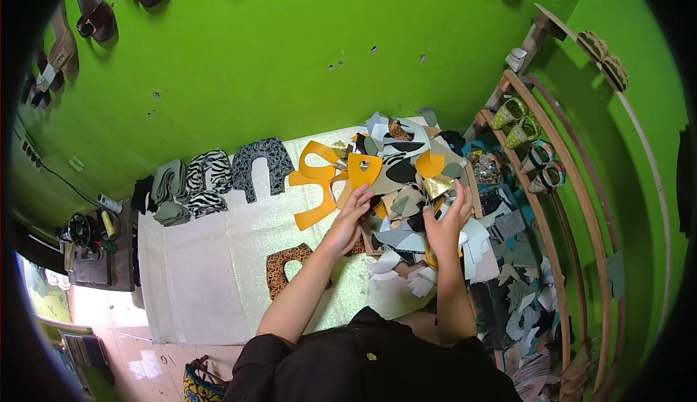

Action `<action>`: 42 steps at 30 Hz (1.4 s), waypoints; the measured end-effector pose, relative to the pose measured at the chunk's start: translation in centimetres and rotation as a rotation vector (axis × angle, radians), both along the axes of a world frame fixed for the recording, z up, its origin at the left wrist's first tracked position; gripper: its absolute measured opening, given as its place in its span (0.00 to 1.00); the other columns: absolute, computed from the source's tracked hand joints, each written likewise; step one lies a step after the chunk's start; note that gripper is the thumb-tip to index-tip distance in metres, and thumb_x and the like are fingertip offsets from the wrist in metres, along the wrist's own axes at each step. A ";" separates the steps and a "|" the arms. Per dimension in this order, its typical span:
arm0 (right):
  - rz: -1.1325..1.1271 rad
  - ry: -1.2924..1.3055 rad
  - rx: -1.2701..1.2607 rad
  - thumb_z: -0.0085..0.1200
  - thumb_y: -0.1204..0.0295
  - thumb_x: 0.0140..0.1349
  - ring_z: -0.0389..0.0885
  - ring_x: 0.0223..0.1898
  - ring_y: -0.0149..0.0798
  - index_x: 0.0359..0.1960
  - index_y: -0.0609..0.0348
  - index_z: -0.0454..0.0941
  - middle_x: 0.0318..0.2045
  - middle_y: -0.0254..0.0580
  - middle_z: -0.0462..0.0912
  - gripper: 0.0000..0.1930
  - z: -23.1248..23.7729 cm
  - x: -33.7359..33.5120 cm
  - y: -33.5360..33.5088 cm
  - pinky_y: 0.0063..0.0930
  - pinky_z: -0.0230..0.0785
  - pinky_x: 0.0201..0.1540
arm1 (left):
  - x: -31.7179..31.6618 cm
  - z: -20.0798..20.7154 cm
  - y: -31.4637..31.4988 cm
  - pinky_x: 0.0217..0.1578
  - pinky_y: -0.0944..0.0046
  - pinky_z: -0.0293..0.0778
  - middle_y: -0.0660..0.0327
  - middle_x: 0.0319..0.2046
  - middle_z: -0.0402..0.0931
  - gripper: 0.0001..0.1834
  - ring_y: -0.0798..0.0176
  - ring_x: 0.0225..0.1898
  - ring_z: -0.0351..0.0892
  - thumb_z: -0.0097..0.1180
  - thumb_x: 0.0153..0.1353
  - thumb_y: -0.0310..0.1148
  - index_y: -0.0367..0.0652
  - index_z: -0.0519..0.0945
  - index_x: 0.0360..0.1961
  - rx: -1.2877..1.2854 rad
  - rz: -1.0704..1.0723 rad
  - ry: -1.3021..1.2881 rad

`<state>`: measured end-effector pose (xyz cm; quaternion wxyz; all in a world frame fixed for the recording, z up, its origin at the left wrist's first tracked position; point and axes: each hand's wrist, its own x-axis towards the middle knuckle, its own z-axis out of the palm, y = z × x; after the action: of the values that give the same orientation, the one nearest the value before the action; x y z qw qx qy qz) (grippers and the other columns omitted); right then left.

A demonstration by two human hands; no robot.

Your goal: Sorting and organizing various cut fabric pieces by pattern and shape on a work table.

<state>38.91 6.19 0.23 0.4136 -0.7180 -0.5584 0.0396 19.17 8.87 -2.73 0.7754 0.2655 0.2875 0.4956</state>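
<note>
Both my hands are over a heap of cut scraps (401, 239) on the right part of the table. My left hand (348, 220) is at the heap's left side, fingers stretched out, fingertips by the lower edge of a yellow piece with a hole (363, 171). My right hand (446, 222) lies at the heap's right side, thumb and fingers apart, next to a shiny gold scrap (438, 186). Just left of the heap lie curved yellow cutouts (314, 218). A leopard-print cutout (278, 274) lies partly behind my left forearm.
Folded grey-green pieces (170, 179), zebra-print pieces (209, 170) and a dark patterned arch-shaped piece (261, 166) line the back of the pale table (218, 271). A wooden rack (559, 228) with sandals (519, 130) stands right, beside more scraps (519, 286). A sewing machine (81, 231) stands left.
</note>
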 end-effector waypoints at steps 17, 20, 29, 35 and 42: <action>0.398 -0.368 -0.546 0.51 0.69 0.53 0.59 0.62 0.46 0.57 0.41 0.67 0.58 0.30 0.67 0.26 -4.8 -0.1 -3.0 0.72 0.31 0.60 | 4.5 1.1 0.2 0.57 0.45 0.49 0.51 0.57 0.60 0.32 0.48 0.61 0.56 0.57 0.49 0.36 0.51 0.65 0.58 1.216 0.269 1.306; 0.429 -0.407 -0.555 0.53 0.68 0.52 0.62 0.60 0.45 0.52 0.43 0.72 0.58 0.31 0.68 0.22 -5.5 -0.3 -3.0 0.72 0.31 0.60 | 4.0 -2.0 1.6 0.57 0.39 0.49 0.56 0.59 0.59 0.27 0.51 0.62 0.56 0.57 0.51 0.38 0.56 0.69 0.55 1.251 0.026 1.538; 0.144 -0.439 -0.421 0.51 0.67 0.52 0.60 0.61 0.48 0.44 0.44 0.78 0.56 0.33 0.70 0.15 -5.8 5.5 -1.6 0.75 0.25 0.58 | 2.8 -5.2 2.0 0.57 0.33 0.47 0.59 0.56 0.65 0.15 0.54 0.57 0.64 0.49 0.55 0.35 0.54 0.76 0.46 1.189 0.006 1.850; 0.272 -0.276 -0.366 0.50 0.68 0.53 0.63 0.59 0.44 0.36 0.46 0.81 0.51 0.37 0.74 0.11 -2.6 3.9 0.6 0.72 0.28 0.58 | 2.2 -3.7 2.2 0.56 0.34 0.46 0.61 0.43 0.70 0.08 0.58 0.49 0.67 0.50 0.53 0.38 0.51 0.80 0.30 1.097 -0.049 1.808; 0.145 -0.269 -0.359 0.47 0.69 0.54 0.70 0.50 0.43 0.36 0.50 0.82 0.41 0.41 0.79 0.11 -5.0 4.8 5.3 0.54 0.42 0.61 | 4.6 -1.6 2.3 0.53 0.38 0.51 0.60 0.39 0.70 0.09 0.59 0.47 0.67 0.50 0.52 0.37 0.48 0.78 0.33 1.135 0.093 1.590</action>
<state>43.69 11.51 -4.78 0.1973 -0.7369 -0.6426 0.0720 23.78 11.17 -4.33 0.0921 0.8443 0.4556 0.2668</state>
